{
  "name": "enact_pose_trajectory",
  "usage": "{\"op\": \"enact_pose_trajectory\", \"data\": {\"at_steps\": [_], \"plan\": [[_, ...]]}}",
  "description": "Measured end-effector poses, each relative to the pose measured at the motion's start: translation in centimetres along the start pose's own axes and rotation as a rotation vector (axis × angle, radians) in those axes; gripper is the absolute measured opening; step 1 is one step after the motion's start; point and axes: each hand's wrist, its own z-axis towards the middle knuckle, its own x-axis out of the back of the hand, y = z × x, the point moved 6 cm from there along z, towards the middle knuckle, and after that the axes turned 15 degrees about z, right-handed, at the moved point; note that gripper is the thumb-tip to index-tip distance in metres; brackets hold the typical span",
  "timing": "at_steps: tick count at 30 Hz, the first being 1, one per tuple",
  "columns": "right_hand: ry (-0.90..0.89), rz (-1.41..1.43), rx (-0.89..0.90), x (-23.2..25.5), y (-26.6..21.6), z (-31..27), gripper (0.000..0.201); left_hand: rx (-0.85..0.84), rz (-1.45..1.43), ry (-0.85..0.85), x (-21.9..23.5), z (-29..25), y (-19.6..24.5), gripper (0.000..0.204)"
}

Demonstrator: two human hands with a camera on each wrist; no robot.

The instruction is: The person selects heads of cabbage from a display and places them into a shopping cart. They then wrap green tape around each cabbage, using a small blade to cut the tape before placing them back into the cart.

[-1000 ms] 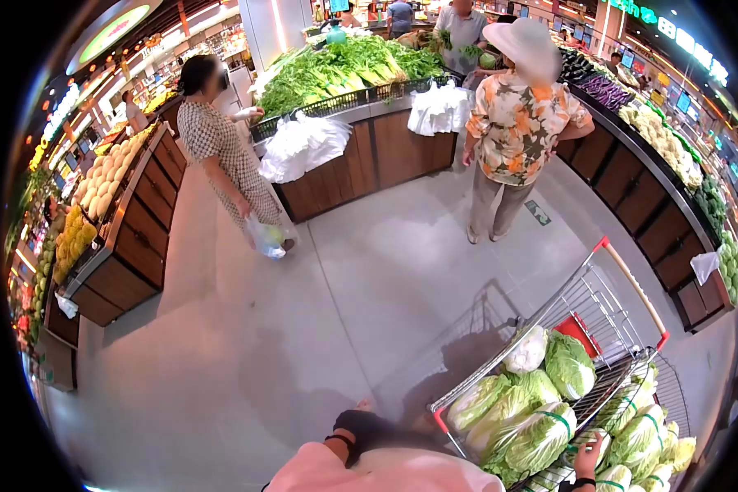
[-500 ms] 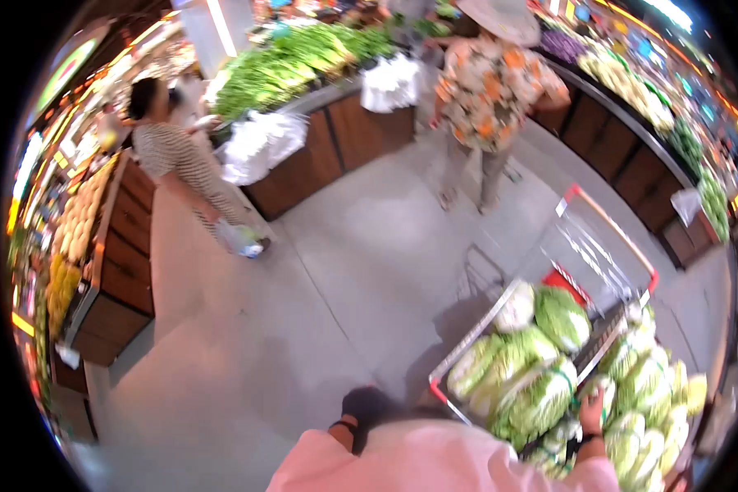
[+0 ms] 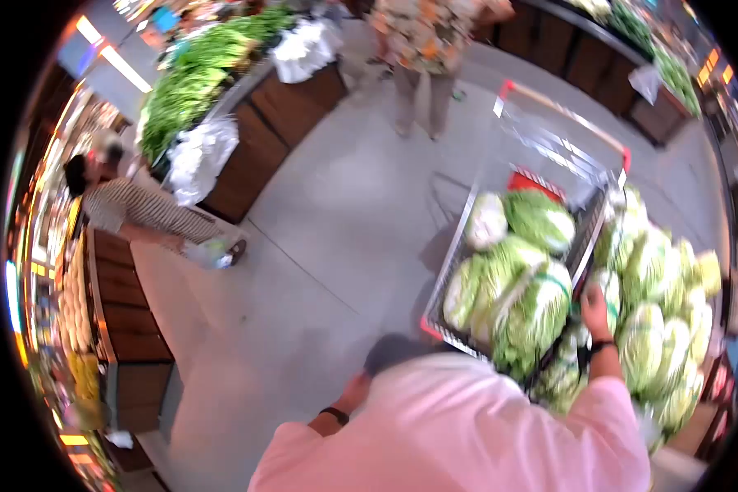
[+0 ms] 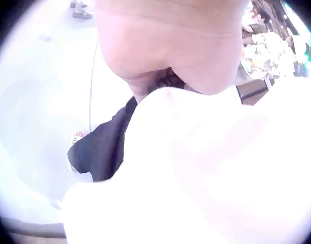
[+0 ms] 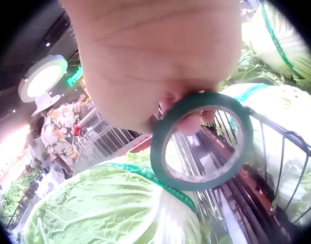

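My right hand (image 3: pixel 596 307) is over the gap between the cart and the cabbage pile. It pinches a roll of green tape (image 5: pixel 160 147), which hangs upright from the fingers in the right wrist view. Just below lies a napa cabbage (image 3: pixel 541 303) in the cart, with a green printed band (image 5: pixel 168 189) around it. More banded cabbages (image 3: pixel 644 340) are heaped on the right. My left hand (image 3: pixel 354 392) is low beside my body, close to dark trousers (image 4: pixel 102 147); its fingers are hidden in the left wrist view.
The shopping cart (image 3: pixel 447 275) holds several cabbages ahead of me. Black wire edging (image 5: pixel 282 134) borders the heap. Two shoppers stand near the greens stand (image 3: pixel 250 139): one in a floral shirt (image 3: pixel 430 37), one in a patterned dress (image 3: pixel 152 209). Plastic bags (image 3: pixel 203 160) hang from the stand.
The head view has turned down and tilted, so the cart and cabbages stand higher in it. My right hand has moved a little forward beside the cart; my left stays low at my side.
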Motion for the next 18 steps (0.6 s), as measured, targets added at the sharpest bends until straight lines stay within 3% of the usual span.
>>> {"op": "enact_pose_trajectory", "data": {"at_steps": [1,3,5,7,10,14,17,18], "plan": [[-0.029,-0.052,-0.059,-0.8,-2.2,-0.2,0.038,-0.013,-0.246,-0.015,-0.1,0.8,-3.2,0.028],[-0.114,-0.124,-0.166,-1.8,-4.2,-0.4,0.040,-0.341,0.363,0.004,4.6,0.1,0.0,0.027],[-0.121,-0.115,-0.247,-2.6,-6.7,-0.7,0.031,-0.549,0.596,-0.001,7.4,-0.7,1.1,0.027],[-0.103,-0.139,-0.328,-2.7,-3.5,-1.0,0.034,-0.311,0.596,-0.155,9.4,-1.4,0.1,0.026],[-0.122,-0.276,-0.452,-2.9,-7.0,-1.4,0.034,-0.033,0.591,-0.296,11.6,-1.5,-2.3,0.025],[-0.082,-0.254,-0.438,-2.5,-5.5,-2.1,0.036,0.086,0.608,-0.410,13.9,-0.6,-3.6,0.024],[-0.163,-0.548,-0.475,-2.5,-7.4,-2.9,0.037,0.120,0.619,-0.493,15.8,1.5,-4.2,0.023],[-0.253,-0.540,-0.633,-2.6,-8.3,-3.1,0.042,0.129,0.620,-0.524,16.4,2.4,-4.3,0.023]]}}
